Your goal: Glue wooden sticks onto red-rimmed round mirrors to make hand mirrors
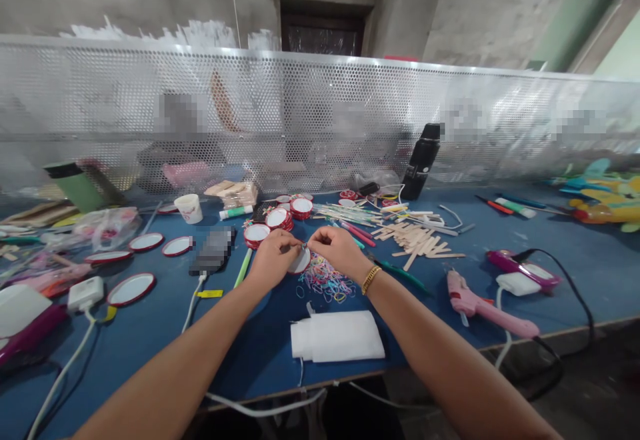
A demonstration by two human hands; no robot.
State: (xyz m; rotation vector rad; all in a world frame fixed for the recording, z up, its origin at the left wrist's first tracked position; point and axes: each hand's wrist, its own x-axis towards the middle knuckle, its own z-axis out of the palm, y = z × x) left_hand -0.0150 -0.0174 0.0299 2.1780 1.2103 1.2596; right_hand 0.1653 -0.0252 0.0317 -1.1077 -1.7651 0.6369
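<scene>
My left hand [274,257] and my right hand [338,248] meet over the middle of the blue table, fingers pinched with tips nearly touching. Whatever is between the fingertips is too small to make out. Just below them lies a round white lid [300,264], partly covered by my left hand. A loose pile of colourful small rubber bands [330,281] spreads under and beside my right hand. Beyond my left hand, red-rimmed white lids [277,219] are stacked. A gold bracelet [371,280] circles my right wrist.
A white pouch [345,337] lies near the front edge. Wooden sticks [417,237], pink pens [357,232] and a pink glue gun [483,307] are at right. A phone [213,251] on a white cable and a paper cup [189,209] stand left. A black bottle [421,163] leans against the mesh screen [340,107].
</scene>
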